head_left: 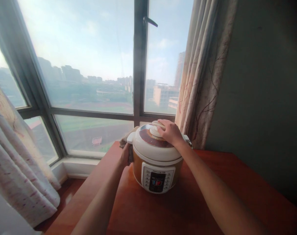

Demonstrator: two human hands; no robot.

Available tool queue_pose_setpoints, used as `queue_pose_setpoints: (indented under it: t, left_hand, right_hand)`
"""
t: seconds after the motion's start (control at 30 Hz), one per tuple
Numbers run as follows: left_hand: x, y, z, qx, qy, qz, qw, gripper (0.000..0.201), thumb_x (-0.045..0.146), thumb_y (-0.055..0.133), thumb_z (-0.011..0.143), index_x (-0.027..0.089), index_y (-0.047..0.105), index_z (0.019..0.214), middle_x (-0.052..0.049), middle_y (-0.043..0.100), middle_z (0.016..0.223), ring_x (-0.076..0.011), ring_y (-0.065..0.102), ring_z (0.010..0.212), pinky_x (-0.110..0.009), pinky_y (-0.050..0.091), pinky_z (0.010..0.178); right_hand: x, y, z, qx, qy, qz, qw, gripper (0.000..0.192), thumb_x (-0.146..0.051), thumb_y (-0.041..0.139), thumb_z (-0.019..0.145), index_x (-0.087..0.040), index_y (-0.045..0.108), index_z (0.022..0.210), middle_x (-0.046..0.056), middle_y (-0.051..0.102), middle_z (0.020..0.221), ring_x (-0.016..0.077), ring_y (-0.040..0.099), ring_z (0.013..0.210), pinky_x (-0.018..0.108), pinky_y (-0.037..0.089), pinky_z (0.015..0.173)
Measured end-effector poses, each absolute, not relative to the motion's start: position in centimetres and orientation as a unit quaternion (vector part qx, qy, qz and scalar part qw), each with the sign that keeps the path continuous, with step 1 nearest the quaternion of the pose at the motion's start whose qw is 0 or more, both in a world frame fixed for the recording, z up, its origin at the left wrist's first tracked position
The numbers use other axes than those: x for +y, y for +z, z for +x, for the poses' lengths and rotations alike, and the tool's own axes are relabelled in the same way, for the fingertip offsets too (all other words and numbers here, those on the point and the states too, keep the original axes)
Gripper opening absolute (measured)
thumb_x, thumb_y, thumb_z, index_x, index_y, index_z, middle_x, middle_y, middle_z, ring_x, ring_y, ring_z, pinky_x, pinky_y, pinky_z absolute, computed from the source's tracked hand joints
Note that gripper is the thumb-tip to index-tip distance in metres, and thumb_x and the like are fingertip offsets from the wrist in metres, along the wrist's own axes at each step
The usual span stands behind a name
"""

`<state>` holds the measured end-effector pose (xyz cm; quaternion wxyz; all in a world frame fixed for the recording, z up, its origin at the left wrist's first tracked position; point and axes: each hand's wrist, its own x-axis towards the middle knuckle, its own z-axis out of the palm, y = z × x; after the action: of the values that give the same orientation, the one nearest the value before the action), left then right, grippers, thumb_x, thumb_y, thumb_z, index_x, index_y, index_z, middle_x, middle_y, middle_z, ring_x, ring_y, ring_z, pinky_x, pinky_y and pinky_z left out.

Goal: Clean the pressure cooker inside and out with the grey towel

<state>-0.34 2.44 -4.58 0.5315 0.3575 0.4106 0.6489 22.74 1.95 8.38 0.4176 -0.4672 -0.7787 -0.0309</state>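
head | pressure cooker lid closed | right hand on lid, left hand at side

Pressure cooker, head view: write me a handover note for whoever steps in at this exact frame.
Right hand grips the lid handle on top of the pressure cooker.
Left hand presses a cloth against the cooker's left side.
Cooker stands on the red-brown table by the window, control panel facing the person.
Lid is on and seated.
Left, probably: turn or lift the lid; wipe the body.
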Motion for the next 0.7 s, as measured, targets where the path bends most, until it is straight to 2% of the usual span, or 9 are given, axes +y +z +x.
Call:
queue_pose_setpoints:
  t: [0.1,0.23,0.37,0.53,0.63,0.7]
  left_hand:
    - [0.4,-5.7,0.4,0.407,0.684,0.325,0.51,0.038,0.052,0.069,0.069,0.018,0.061,0.082,-0.002,0.069,0.067,-0.0217,0.07,0.068,-0.026,0.052,0.052]
    - [-3.9,-7.8,2.1,0.443,0.724,0.268,0.456,0.033,0.045,0.066,0.073,0.02,0.064,0.094,-0.004,0.075,0.084,-0.0245,0.073,0.084,-0.029,0.058,0.061]
    - [-8.6,-8.9,4.6,0.476,0.737,0.3,0.376,0.04,0.047,0.062,0.079,0.024,0.066,0.112,-0.004,0.075,0.107,-0.0289,0.068,0.11,-0.039,0.059,0.086]
    - [-11.1,-7.0,6.3,0.469,0.64,0.592,0.139,0.045,0.045,0.057,0.085,0.033,0.065,0.128,-0.007,0.066,0.132,-0.0333,0.046,0.138,-0.051,0.037,0.114]
    - [-10.2,-3.4,5.8,0.421,0.537,0.731,-0.025,0.059,0.039,0.066,0.077,0.034,0.061,0.136,-0.004,0.052,0.15,-0.0393,0.027,0.148,-0.058,0.017,0.12]
    - [-8.8,-0.3,5.1,0.392,0.467,0.79,-0.065,0.075,0.034,0.071,0.07,0.033,0.054,0.143,-0.003,0.048,0.154,-0.0404,0.027,0.148,-0.058,0.014,0.121]
  right_hand:
    - [2.0,8.3,22.8,-0.778,-0.028,-0.467,0.419,0.035,-0.025,0.058,0.088,-0.017,0.069,0.12,0.009,0.07,0.126,0.023,0.063,0.119,0.035,0.044,0.109]
    - [2.1,8.3,22.8,-0.777,-0.028,-0.468,0.42,0.035,-0.026,0.059,0.088,-0.017,0.068,0.121,0.009,0.07,0.125,0.0228,0.064,0.118,0.034,0.045,0.109]
    - [2.0,8.3,22.8,-0.777,-0.029,-0.468,0.421,0.034,-0.025,0.059,0.088,-0.018,0.068,0.12,0.008,0.07,0.125,0.0224,0.064,0.118,0.034,0.045,0.108]
    - [2.0,8.3,22.8,-0.779,-0.031,-0.467,0.418,0.035,-0.024,0.059,0.088,-0.016,0.068,0.121,0.009,0.07,0.126,0.0219,0.063,0.119,0.032,0.044,0.108]
    - [2.0,8.4,22.9,-0.78,-0.03,-0.468,0.414,0.033,-0.025,0.059,0.089,-0.018,0.068,0.121,0.009,0.07,0.126,0.0221,0.063,0.119,0.033,0.046,0.106]
    - [2.1,8.4,23.0,-0.793,-0.035,-0.458,0.399,0.028,-0.026,0.056,0.092,-0.02,0.069,0.116,0.008,0.071,0.124,0.0216,0.063,0.119,0.032,0.046,0.104]
